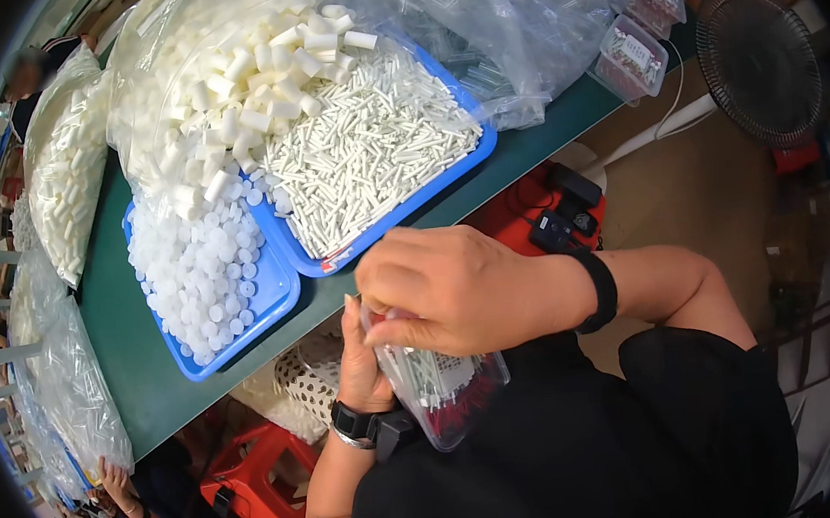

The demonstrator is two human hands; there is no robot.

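Observation:
My left hand [361, 369] is wrapped around the side of a clear plastic box [436, 377], holding it tilted close to my body. White stick-like pieces and some red ones show through its wall. Curled over the upper end of the box is my right hand [468, 289], its fingers closed; what they grip is hidden. Just beyond my hands, a blue tray [489, 142] is heaped with short thin white tubes [364, 149]. To its left, a second blue tray [284, 297] holds small translucent white caps [196, 270].
A clear bag of white cylinders [239, 86] spills over the trays on the green table [158, 394]. Clear plastic bags [512, 20] and small boxes [631, 58] sit at the far right. A fan [759, 61] and red stools [257, 484] stand beside the table. Another person's hand [117, 482] is lower left.

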